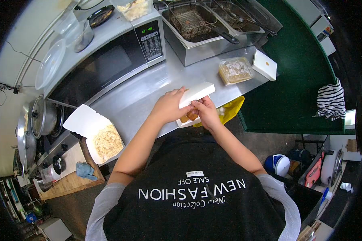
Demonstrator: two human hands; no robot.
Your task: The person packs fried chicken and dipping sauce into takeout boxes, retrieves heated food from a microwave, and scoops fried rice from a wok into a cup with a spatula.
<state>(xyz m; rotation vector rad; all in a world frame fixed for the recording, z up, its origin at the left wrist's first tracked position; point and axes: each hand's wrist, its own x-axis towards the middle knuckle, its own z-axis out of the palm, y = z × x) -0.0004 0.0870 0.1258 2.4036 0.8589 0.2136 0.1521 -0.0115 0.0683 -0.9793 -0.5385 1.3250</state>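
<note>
At the near edge of the steel counter point(132, 103), directly before the torso, locate the white box point(195, 92), lid partly raised over browned food pieces point(189, 117). Note the left hand point(169, 105) clasped around the lid side, with fingers laid across the outer face and thumb toward the lower edge. Note the right hand point(207, 113) at the opposite side, fingers bent narrowly inward just below the lid edge, close to the food; not possible to tell whether pinching board, a piece, or neither. Guard against spillage over the counter's edge: probable cause, tilting of the base, given placement so near the drop. Guard also against bent or torn corners, likely from uneven pressure between the two hands, and against pieces caught under the lid, likely from loose seating. Treat the box as thin, smooth, matte board with straight creases, apparently light and easily bent. Expect rough, crusted surfaces on the pieces, lumpy in outline. Just beyond the right hand, observe the glossy, creased yellow bag point(235, 107). To the left, observe a second white box point(86, 120), lid wide open, filled with pale, crumbly food point(107, 141). Farther right, observe a clear, round-cornered plastic container point(236, 70) beside a flat-faced closed box point(264, 65). Toward the back, observe the dark, glossy-fronted microwave point(108, 64) and the metal fryer point(199, 56) with a wire-mesh basket point(191, 23).
</note>
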